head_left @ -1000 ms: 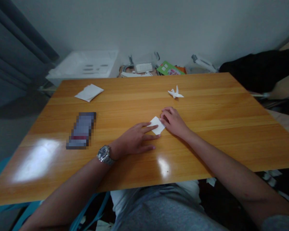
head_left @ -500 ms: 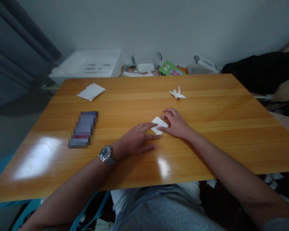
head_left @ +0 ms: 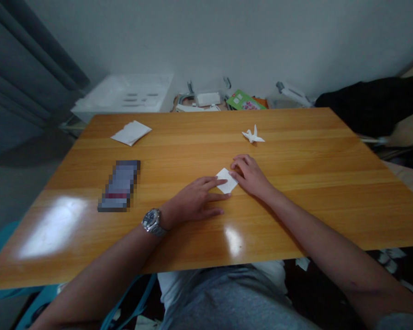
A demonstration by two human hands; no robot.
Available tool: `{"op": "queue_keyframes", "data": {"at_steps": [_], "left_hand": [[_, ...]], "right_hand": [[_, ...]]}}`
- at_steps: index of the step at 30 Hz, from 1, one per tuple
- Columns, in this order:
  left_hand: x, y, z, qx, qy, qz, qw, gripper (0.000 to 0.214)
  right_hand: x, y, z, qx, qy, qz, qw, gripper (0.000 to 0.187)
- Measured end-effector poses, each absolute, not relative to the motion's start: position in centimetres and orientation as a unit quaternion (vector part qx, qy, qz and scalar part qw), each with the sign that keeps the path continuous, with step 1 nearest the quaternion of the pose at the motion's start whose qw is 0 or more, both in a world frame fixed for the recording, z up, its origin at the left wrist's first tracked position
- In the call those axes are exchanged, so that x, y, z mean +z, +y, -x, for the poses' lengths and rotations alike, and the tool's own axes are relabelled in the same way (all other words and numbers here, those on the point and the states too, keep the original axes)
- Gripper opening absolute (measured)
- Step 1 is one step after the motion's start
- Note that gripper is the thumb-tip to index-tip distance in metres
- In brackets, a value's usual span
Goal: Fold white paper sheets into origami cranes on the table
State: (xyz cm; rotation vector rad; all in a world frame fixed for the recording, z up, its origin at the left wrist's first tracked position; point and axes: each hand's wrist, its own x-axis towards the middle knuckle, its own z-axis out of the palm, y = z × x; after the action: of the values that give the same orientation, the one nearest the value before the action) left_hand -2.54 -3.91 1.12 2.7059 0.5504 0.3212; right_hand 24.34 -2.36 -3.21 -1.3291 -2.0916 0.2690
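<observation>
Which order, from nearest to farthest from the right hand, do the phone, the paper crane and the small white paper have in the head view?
1. Small white paper, at the right hand.
2. Paper crane, beyond the hand.
3. Phone, far to the left.

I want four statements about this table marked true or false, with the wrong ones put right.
1. The left hand partly covers the small white paper. True.
2. The paper bird is nearest the left hand. False; the paper bird is nearer the right hand.
3. The metal watch is on the left wrist. True.
4. The phone lies on the white sheets. False; the phone and the white sheets lie apart.
</observation>
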Motion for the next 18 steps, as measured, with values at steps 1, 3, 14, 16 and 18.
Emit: {"op": "queue_keyframes", "data": {"at_steps": [1,3,14,16,18], "left_hand": [[1.1,-3.9,2.6,0.109,0.194,-0.959,0.178,0.046],[1.0,-3.9,2.6,0.099,0.193,-0.96,0.175,0.048],[0.9,-4.3,1.8,0.081,0.248,-0.96,0.104,0.055],[0.8,-4.3,1.7,0.085,0.251,-0.959,0.098,0.057],[0.8,-4.2,1.7,0.096,0.25,-0.958,0.099,0.058]], "right_hand": [[-3.2,-2.4,-24.3,0.101,-0.795,0.506,0.319,0.01],[-3.1,-2.5,-24.3,0.1,-0.796,0.505,0.319,0.009],[-1.9,-3.2,-24.2,0.118,-0.813,0.464,0.331,0.021],[-1.8,-3.2,-24.2,0.113,-0.826,0.452,0.319,0.023],[-1.8,-3.2,-24.3,0.108,-0.839,0.442,0.3,0.024]]}}
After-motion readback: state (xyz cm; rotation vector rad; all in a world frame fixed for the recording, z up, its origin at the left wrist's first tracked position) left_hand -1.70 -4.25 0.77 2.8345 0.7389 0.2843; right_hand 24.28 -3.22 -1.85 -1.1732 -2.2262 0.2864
